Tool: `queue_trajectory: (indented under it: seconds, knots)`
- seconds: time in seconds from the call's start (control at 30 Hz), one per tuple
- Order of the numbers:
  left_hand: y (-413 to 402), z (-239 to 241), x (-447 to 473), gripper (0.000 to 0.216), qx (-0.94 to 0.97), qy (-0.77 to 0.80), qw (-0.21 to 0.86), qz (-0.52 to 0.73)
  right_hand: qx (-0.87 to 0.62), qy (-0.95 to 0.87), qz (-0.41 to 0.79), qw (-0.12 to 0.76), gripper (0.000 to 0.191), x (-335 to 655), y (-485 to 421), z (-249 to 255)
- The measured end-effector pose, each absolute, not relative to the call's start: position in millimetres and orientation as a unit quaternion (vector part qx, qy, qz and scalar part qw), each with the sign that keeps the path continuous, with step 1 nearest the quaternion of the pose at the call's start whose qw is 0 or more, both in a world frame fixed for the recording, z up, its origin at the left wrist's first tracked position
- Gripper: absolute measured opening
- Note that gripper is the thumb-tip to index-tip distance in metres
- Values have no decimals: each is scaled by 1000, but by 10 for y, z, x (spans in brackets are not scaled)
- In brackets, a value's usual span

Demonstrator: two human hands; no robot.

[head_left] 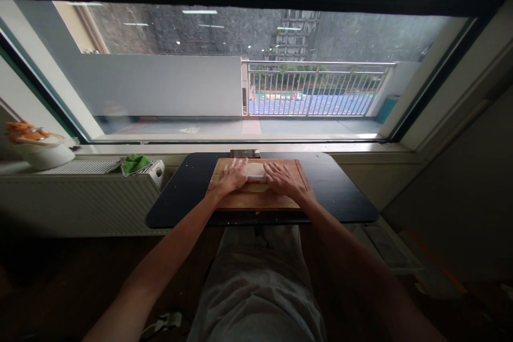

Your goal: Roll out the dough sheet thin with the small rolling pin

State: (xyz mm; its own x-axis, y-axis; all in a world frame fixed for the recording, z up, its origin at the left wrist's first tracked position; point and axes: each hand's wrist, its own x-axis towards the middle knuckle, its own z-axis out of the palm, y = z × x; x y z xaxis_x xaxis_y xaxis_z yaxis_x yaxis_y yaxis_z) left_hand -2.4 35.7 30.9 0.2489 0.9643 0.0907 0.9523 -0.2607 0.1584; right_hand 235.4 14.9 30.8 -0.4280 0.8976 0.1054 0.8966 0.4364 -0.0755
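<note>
A pale cylinder with a red mark (255, 178), used like a rolling pin, lies crosswise on a flat sheet of dough (256, 188). The wooden board (240, 203) under the dough rests on a black table (340, 197). From the left, my left hand (235, 173) lies on the cylinder's left part, fingers stretched forward. On its right part rests my right hand (281, 177), palm down with the fingers spread. Only the middle of the cylinder shows between the hands; its ends are hidden beneath them.
Behind the board a small dark flat object (245, 153) lies at the table's far edge, against the window sill. On the left, a radiator (100, 197) carries a green cloth (136, 163) and a white pot (44, 152). A large window rises ahead.
</note>
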Motion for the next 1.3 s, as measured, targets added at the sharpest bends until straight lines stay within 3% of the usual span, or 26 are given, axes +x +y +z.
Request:
queue_trajectory:
  seconds: [0.9,1.3]
  knots:
    - [-259,132,-91,74,797,587,-5,140,-503,-846,-13,175,65,2283,-875,231]
    - [0,159,50,67,766,632,-26,117,-504,-852,-17,143,66,2354,-364,195]
